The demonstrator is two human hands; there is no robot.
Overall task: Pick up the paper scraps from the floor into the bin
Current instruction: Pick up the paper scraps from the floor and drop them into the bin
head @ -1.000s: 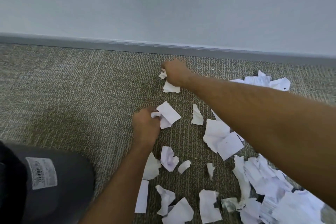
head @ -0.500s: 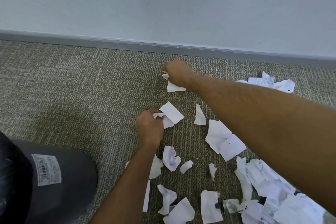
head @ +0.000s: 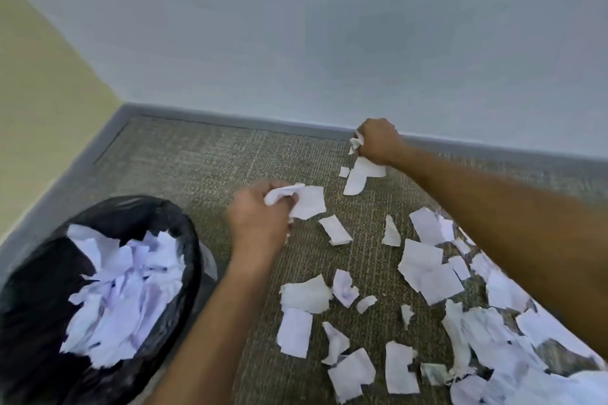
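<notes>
while the left hand [head: 258,220] grips a crumpled white wad of paper [head: 296,200], fingers curled round it, a flat torn piece sticks out to the right of the fist. right hand [head: 378,141] is fisted on another bunch of scraps [head: 360,171] up by the baseboard [head: 230,123], a long strip hanging below it toward the carpet [head: 197,168]. paper is white, ragged-edged, some pieces creased or curled, some with faint print. loose scraps [head: 424,268] are scattered over the carpet below and right of both hands, thickest bottom right. bin [head: 184,237] with black liner sits lower left, just beside the left forearm, holding a heap of torn white pieces.

vs 0.5 s ago: view has swung up and left, so the bin's open top and the yellow side wall [head: 39,108] now show. left hand is blurred and sits higher, nearer the bin. right hand holds the same bunch, now against the baseboard line.
</notes>
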